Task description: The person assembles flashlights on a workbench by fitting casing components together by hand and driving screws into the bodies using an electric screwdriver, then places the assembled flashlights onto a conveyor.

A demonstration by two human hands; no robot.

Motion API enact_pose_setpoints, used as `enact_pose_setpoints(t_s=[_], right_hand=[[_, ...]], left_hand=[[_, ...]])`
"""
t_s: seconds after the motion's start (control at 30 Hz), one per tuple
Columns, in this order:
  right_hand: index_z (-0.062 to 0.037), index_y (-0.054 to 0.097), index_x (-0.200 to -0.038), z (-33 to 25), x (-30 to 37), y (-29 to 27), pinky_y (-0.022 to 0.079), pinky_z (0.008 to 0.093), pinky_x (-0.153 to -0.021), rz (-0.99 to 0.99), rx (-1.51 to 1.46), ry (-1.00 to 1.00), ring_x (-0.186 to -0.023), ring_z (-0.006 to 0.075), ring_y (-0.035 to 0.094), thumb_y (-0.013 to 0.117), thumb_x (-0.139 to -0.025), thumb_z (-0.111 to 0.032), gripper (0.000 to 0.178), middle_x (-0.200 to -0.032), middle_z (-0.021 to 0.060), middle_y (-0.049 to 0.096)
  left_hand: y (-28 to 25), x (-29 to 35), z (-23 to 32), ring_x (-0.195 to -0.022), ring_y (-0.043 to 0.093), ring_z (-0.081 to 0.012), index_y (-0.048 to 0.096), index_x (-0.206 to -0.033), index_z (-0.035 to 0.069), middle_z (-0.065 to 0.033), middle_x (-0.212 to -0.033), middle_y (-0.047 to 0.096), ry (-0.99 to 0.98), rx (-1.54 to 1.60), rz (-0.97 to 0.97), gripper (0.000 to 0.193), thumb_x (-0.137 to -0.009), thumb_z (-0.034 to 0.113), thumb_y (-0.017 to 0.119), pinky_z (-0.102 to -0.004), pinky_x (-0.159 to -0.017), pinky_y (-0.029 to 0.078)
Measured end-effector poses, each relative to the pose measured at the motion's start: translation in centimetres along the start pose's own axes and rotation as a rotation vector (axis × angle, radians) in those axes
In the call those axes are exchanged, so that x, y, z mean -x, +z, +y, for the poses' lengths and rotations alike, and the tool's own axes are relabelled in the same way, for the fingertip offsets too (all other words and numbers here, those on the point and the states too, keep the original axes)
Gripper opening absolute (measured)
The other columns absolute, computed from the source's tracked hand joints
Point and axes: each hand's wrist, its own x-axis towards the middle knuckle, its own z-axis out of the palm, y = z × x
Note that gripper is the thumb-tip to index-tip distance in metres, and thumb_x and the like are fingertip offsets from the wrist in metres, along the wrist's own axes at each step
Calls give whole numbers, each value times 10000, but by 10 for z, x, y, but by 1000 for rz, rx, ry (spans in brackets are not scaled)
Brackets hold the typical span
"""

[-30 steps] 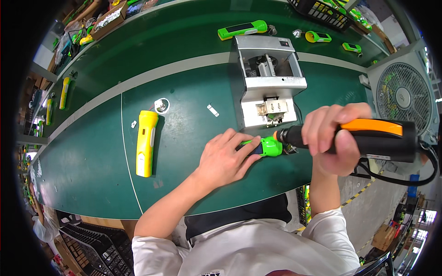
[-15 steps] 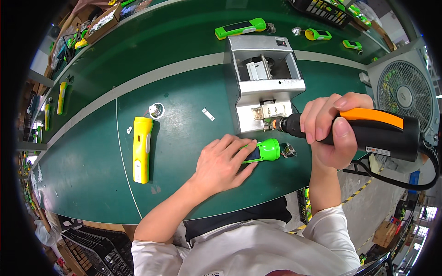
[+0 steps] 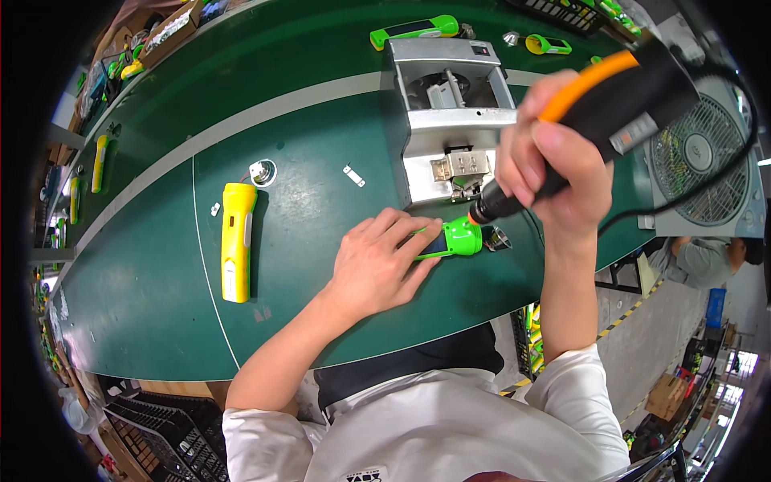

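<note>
A green flashlight (image 3: pixel 460 238) lies on the bench under my left hand (image 3: pixel 381 261), whose fingers wrap over its body and dark panel and press it down. A shiny reflector (image 3: pixel 498 238) sits loose by its head end. My right hand (image 3: pixel 562 165) grips a black and orange electric screwdriver (image 3: pixel 614 108), tilted down to the left. The screwdriver's tip meets the upper side of the flashlight's head, though whether a screw is there I cannot tell. Just beyond stands a grey metal screw feeder (image 3: pixel 450 120).
A yellow flashlight (image 3: pixel 238 245) lies at left, beside a loose reflector (image 3: pixel 263 172) and a small metal strip (image 3: pixel 353 175). Another green flashlight (image 3: pixel 414 32) rests behind the feeder. At right stands a fan (image 3: pixel 697 153); the screwdriver's cable (image 3: pixel 683 207) loops in front of it.
My right hand has swung the screwdriver from the feeder's front down to the flashlight's head, raising its back end. My left hand stays on the flashlight. The whole view has shifted slightly.
</note>
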Motion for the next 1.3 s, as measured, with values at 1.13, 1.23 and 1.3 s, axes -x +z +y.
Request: enact_pose_setpoints(t_s=[1.13,1.23,1.3], right_hand=[[28,512,-1044,17,47,7,428,273,-457,27,-211,-112,-456,132,506,634,-852,18,228,-656,76,534],[22,509,-1042,14,49,7,423,272,-452,21,-195,-124,-450,130,500,639,-849,11,233,-652,74,526],[22,508,-1042,13,50,8,420,271,-451,29,-204,-124,-449,131,499,642,-848,8,236,-651,73,524]], left_hand=[[3,-3,8,-801,648,-210,748,-1028,73,-20,-994,728,-55,-17,89,348,-778,294,845,-337,-675,553],[7,-2,7,-791,646,-202,752,-1006,72,-17,-973,732,-64,-33,104,339,-770,293,854,-326,-670,553],[7,-2,7,-790,645,-201,750,-1009,71,-17,-977,731,-65,-34,97,342,-767,288,856,-325,-669,552]])
